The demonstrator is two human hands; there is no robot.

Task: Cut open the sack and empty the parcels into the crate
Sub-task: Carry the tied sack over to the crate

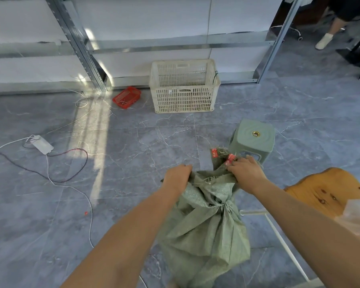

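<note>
A green woven sack (206, 231) stands on the floor between my arms, cinched at its neck, with red tags at the top edge. My left hand (178, 176) grips the bunched fabric on the left side of the mouth. My right hand (244, 170) grips the right side of the mouth, next to a red tag. The white slatted crate (184, 87) stands farther off by the shelving, its inside hidden by the angle. No parcels or cutting tool show.
A green plastic stool (253, 139) stands just beyond the sack. A wooden seat (326, 190) is at the right. A small red basket (126, 97) lies left of the crate. A power strip (42, 144) and cables trail across the floor at left. Someone's leg (328, 32) is at far right.
</note>
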